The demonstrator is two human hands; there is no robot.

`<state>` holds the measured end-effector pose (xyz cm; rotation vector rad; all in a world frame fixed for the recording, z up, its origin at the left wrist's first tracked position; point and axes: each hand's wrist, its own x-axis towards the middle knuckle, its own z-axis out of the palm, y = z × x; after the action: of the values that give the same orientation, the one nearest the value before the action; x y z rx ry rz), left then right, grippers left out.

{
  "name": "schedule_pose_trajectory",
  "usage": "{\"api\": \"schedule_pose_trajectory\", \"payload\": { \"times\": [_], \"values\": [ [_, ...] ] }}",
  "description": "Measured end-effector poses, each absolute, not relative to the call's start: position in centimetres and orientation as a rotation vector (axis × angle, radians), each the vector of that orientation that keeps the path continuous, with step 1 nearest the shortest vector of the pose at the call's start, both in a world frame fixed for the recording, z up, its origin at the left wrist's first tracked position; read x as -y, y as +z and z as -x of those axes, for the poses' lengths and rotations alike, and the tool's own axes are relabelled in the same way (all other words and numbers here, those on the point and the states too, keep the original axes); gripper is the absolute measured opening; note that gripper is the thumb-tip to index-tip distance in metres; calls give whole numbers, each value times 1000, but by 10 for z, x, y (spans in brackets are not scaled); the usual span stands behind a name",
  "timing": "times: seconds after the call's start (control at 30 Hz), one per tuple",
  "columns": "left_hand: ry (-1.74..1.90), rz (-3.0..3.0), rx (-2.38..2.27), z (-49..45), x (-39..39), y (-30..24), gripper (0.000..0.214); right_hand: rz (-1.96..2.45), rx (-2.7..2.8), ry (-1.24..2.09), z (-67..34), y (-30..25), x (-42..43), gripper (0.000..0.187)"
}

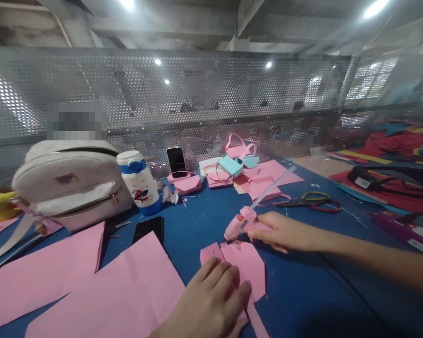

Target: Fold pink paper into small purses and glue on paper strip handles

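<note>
The right hand [278, 232] has its grip closed around the handle of a pink glue gun [238, 225], a clear glue stick [273, 188] jutting from its back. The nozzle points down at the upper edge of a folded pink paper piece [252, 272] on the bench [292, 291]; I cannot tell whether it touches. The left hand [211, 298] lies over that piece, fingers bent and slightly spread; its underside is hidden, so I cannot tell whether that grip pinches the paper or only presses it.

A white bottle [139, 183] with a blue base bears a red-and-blue figure. White labels show on a purple object [405, 230] and a black item [363, 180], their print too small to read.

The bench top is blue, with scissors [313, 202] right of the gun and pink sheets [116, 286] at the left. Behind stands a perforated metal screen [204, 89], under ceiling beams and bright lights.
</note>
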<state>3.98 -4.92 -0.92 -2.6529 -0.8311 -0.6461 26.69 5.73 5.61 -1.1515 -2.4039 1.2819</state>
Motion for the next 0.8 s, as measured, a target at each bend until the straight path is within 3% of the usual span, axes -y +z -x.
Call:
{"api": "schedule_pose_trajectory", "payload": {
  "times": [0.37, 0.63, 0.8],
  "values": [
    [-665, 2629, 810, -40, 48, -12, 32, 1177, 2413, 1287, -270, 59, -62, 36],
    [-656, 2640, 838, -39, 49, -11, 31, 1115, 2075, 1586, -307, 50, -76, 50],
    [-642, 2669, 839, -39, 50, -10, 31, 1290, 2089, 1159, -341, 56, -84, 44]
  ]
}}
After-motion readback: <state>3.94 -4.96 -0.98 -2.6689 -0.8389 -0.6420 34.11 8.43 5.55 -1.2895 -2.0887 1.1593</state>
